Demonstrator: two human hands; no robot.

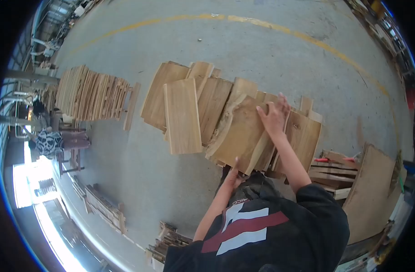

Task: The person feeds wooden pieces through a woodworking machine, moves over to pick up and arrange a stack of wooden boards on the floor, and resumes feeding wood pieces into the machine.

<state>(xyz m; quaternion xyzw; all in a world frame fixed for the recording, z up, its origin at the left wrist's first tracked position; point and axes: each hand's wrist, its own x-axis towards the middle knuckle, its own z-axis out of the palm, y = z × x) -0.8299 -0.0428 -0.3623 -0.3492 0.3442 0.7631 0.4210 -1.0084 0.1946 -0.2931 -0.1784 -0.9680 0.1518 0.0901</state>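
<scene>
A wide wooden board (242, 123) with a rough, wavy left edge lies tilted on top of a stack in front of me. At its near edge is my left hand (234, 176), with the thumb up against the board and the other fingers mostly hidden below. My right hand (275, 119) rests at the board's right side, its fingers stretched out and apart. Right beside it lie more boards (302, 136). To the left, a smooth rectangular board (184, 117) sits across other planks (164, 93).
A long row of upright boards (91, 94) stands on the floor at left. Beyond it is another person (57, 141) in a patterned top. A large brown panel (370, 181) leans at right, near wood pieces (332, 174). Low timber piles (103, 208) lie at lower left.
</scene>
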